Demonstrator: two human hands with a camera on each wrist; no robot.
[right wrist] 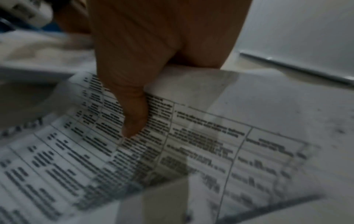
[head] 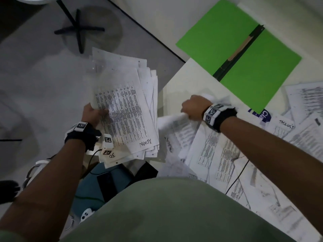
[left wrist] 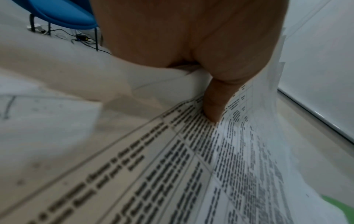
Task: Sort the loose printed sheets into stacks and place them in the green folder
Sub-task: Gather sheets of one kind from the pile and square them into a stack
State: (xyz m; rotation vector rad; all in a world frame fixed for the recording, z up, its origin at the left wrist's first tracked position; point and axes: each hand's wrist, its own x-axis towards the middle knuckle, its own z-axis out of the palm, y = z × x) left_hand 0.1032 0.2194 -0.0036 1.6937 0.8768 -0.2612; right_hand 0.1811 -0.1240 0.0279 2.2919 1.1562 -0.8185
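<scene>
Pinching a sheet (head: pixel 176 119) in my right hand (head: pixel 193 107), I should slide it squarely onto the stack (head: pixel 125 109) my left hand (head: pixel 91 113) grips, edges aligned

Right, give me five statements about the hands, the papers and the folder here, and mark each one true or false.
1. The left hand holds a stack of printed sheets off the table. True.
2. The top sheet of that stack bears the handwritten word ADMIN. True.
3. The green folder is closed. False: it lies open on the table, its dark spine showing.
4. The right hand is idle and flat on the table. False: its grip is closed on a printed sheet from the loose pile.
5. Sheets already lie inside the folder. False: both green flaps are bare.
</scene>
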